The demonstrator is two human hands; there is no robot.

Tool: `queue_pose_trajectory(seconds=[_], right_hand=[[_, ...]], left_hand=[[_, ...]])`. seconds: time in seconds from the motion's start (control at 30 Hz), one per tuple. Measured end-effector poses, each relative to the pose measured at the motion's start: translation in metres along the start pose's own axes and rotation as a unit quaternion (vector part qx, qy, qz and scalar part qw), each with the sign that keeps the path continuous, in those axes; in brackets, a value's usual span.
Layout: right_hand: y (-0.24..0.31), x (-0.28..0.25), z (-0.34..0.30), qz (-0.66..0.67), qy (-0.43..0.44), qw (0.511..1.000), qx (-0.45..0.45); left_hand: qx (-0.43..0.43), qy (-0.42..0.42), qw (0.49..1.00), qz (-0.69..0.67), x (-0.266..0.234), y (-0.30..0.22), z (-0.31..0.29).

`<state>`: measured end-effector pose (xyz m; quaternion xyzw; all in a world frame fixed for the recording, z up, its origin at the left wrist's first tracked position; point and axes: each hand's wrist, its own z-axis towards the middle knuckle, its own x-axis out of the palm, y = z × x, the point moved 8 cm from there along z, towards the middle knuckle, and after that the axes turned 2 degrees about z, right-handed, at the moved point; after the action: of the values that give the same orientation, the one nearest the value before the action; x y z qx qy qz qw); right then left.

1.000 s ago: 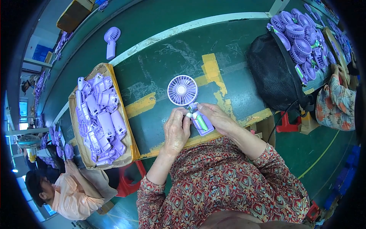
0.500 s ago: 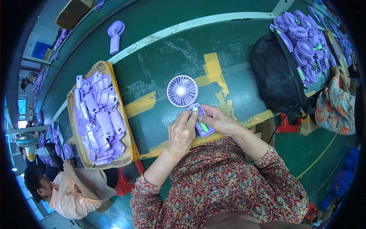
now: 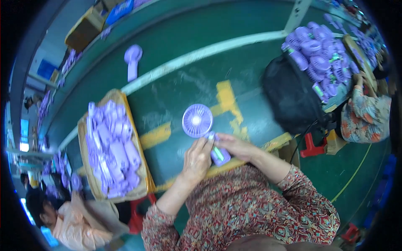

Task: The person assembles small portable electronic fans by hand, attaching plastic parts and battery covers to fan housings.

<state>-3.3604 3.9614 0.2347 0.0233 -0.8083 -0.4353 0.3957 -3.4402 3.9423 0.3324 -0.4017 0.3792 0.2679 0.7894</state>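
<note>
Cardboard box [image 3: 147, 175] of purple shells [image 3: 119, 154] sits between 8 and 9 o'clock. Left hand [image 3: 197, 160]'s pinched on the purple fan [image 3: 197, 120] near its neck, exact spot's blurry. Fan's basically dead centre, handle toward 5, right hand [image 3: 235, 146] clamped on it. Black bag [image 3: 289, 98] past 2.

Blurry head view: the left hand [image 3: 197, 159] and right hand [image 3: 235, 146] met at the neck and upper handle of a purple fan [image 3: 197, 123], its round head pointing away from the wearer over the green bench [image 3: 176, 98], a green strip [image 3: 219, 154] showing on the handle. Cardboard box [image 3: 146, 180] heaped with purple casings [image 3: 113, 150] was at left, black bag [image 3: 289, 96] at right beside piled purple fans [image 3: 320, 60], lone fan [image 3: 133, 62] past the white rail [image 3: 217, 47]. Peach-clad co-worker [image 3: 81, 226] showed lower left, floral-clad co-worker [image 3: 366, 119] far right, near a red stool [image 3: 312, 147].
</note>
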Motion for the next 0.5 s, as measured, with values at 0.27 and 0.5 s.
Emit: queue_pose_trajectory(seconds=[0.27, 0.5], right_hand=[[-0.021, 0.001, -0.002, -0.069, -0.038, 0.997, 0.017], [-0.021, 0.002, 0.002, -0.033, -0.063, 0.997, -0.002]], left_hand=[[-0.077, -0.002, 0.997, 0.012, -0.005, -0.006, -0.023], [-0.294, 0.094, 0.947, -0.09, 0.006, 0.024, -0.055]])
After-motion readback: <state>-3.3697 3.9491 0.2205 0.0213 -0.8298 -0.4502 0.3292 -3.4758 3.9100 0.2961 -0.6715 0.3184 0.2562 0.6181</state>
